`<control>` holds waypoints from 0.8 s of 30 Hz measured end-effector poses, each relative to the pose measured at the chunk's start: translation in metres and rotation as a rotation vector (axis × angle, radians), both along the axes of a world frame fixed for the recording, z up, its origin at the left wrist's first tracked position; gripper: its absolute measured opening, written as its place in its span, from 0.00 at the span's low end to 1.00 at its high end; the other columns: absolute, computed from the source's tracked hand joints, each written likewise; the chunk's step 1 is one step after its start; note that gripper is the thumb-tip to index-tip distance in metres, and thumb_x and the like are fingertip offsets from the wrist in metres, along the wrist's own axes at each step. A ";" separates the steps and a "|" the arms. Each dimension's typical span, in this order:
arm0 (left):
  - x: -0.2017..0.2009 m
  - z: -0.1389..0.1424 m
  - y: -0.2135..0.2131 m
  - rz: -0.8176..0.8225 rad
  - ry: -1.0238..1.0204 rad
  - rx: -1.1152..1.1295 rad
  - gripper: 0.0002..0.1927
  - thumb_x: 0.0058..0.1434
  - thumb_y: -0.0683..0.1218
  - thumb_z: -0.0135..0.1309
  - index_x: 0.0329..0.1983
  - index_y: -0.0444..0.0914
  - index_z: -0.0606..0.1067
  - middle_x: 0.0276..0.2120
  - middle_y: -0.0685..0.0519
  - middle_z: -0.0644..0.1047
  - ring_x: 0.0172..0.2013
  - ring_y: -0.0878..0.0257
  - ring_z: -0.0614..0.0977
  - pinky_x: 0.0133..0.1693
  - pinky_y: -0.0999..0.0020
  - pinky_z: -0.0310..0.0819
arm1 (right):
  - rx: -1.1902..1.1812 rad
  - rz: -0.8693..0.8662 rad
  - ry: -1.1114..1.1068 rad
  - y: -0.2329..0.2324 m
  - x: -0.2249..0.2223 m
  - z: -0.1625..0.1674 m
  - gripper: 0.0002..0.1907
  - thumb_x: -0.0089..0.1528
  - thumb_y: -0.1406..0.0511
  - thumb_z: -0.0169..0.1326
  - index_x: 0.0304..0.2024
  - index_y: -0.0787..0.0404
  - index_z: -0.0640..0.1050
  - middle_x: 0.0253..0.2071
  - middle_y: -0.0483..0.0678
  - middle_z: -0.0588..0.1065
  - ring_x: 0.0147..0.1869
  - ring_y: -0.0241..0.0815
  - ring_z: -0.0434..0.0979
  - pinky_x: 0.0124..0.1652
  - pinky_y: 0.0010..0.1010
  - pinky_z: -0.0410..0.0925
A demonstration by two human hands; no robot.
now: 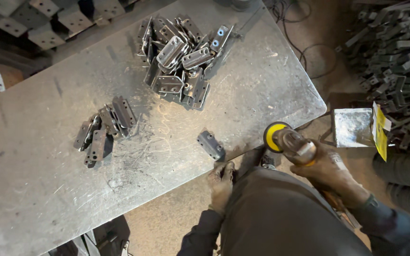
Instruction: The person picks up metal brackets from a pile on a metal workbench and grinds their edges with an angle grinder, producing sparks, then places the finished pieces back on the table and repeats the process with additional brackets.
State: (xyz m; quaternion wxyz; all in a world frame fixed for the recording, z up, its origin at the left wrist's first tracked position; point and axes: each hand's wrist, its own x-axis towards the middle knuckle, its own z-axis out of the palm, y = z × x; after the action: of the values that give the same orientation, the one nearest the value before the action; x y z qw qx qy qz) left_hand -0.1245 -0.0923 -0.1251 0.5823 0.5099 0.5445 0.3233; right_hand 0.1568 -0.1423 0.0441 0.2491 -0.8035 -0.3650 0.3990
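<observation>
Right hand clamped on grinder; left hand grip indeterminate. Risk: disc beside table edge, snagging possible.

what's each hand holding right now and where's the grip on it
The right hand holds an angle grinder, its grip around the body behind the yellow disc. The left hand sits at the table edge; whether it holds anything cannot be told.

The right hand grips a yellow-disc grinder beside the steel table.
</observation>
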 end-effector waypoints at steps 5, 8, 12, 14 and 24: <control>-0.027 0.032 0.052 0.090 0.513 0.144 0.22 0.61 0.51 0.65 0.52 0.34 0.73 0.43 0.46 0.79 0.42 0.55 0.82 0.46 0.59 0.77 | -0.124 -0.014 -0.032 -0.005 0.007 0.000 0.41 0.43 0.63 0.75 0.58 0.65 0.73 0.47 0.51 0.81 0.50 0.42 0.82 0.52 0.34 0.73; -0.043 0.051 0.106 -0.033 0.670 0.511 0.40 0.47 0.49 0.66 0.64 0.31 0.69 0.52 0.30 0.72 0.48 0.38 0.77 0.49 0.46 0.74 | -0.130 -0.058 0.004 -0.007 0.011 -0.007 0.41 0.42 0.64 0.74 0.58 0.64 0.74 0.48 0.53 0.81 0.50 0.44 0.81 0.52 0.35 0.73; -0.042 0.059 0.134 -0.275 0.741 0.371 0.30 0.48 0.44 0.66 0.56 0.36 0.73 0.48 0.36 0.78 0.46 0.41 0.81 0.47 0.49 0.76 | -0.232 -0.151 0.158 -0.007 0.014 -0.023 0.49 0.41 0.64 0.74 0.62 0.59 0.67 0.50 0.52 0.77 0.51 0.45 0.80 0.49 0.40 0.77; -0.035 0.058 0.125 -0.227 0.608 0.204 0.26 0.53 0.42 0.65 0.55 0.35 0.72 0.44 0.40 0.80 0.44 0.47 0.83 0.46 0.55 0.78 | -0.062 -0.055 0.088 -0.008 0.014 -0.029 0.48 0.40 0.63 0.75 0.61 0.64 0.68 0.49 0.53 0.78 0.52 0.44 0.79 0.51 0.37 0.73; -0.010 0.012 -0.007 0.437 -0.456 -0.260 0.14 0.59 0.34 0.57 0.49 0.35 0.78 0.39 0.55 0.82 0.37 0.68 0.81 0.39 0.72 0.76 | -0.063 0.078 -0.041 0.004 0.006 -0.031 0.42 0.41 0.62 0.74 0.57 0.65 0.74 0.49 0.52 0.80 0.52 0.42 0.80 0.53 0.36 0.72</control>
State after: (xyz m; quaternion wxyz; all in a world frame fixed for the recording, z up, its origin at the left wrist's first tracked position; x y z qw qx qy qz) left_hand -0.1346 -0.0996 -0.1133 0.6661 0.2174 0.5333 0.4740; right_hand 0.1627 -0.1382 0.0136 0.2005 -0.8040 -0.3886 0.4030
